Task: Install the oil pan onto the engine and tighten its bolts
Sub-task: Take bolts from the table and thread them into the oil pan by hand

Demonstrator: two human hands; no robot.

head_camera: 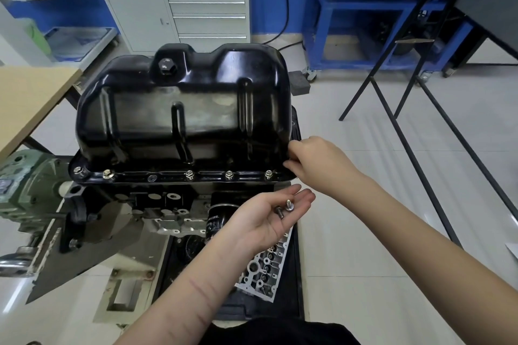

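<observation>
The black oil pan sits upside down on the engine, which is mounted on a stand. Several bolts stand in the pan's near flange. My left hand lies palm up below the flange, fingers relaxed, carrying two loose bolts on the palm. My right hand reaches to the pan's right corner, fingers curled at the flange edge; whatever they pinch is hidden by the hand.
A black oil filter hangs from the engine front. A cylinder head lies in a black floor tray. A wooden table stands left, a grey drawer cabinet behind, black stand legs at right.
</observation>
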